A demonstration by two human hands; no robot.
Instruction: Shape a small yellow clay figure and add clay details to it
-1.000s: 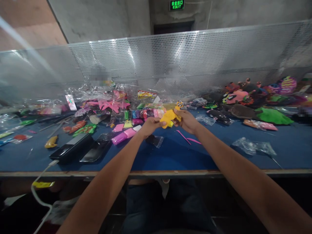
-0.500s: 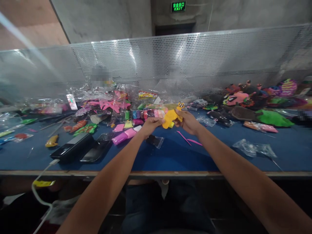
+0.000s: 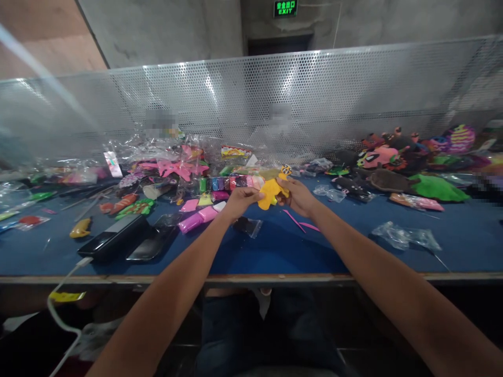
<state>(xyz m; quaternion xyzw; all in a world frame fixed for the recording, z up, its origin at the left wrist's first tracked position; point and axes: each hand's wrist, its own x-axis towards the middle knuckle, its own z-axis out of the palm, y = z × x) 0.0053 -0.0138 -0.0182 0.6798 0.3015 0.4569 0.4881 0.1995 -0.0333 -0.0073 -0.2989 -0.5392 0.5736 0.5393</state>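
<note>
The right hand (image 3: 299, 198) hides part of the yellow piece (image 3: 268, 196) from me; the cable (image 3: 59, 324) runs out of view; a black thing (image 3: 486, 183), far right, is blurred.

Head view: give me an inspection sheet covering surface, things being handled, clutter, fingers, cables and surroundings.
Surface: blue tabletop, its front edge nearest the person.
Things handled: yellow piece, held between both hands; a small patterned round part shows at its upper right.
Clutter: dark phone, black device, crumpled clear plastic, pink strips, colored toys and packets along the back.
Fingers: left fingers and right fingers grip opposite sides.
Cables: white cable from the black device, hanging past the front edge.
Surroundings: perforated panel behind; green EXIT sign above.
</note>
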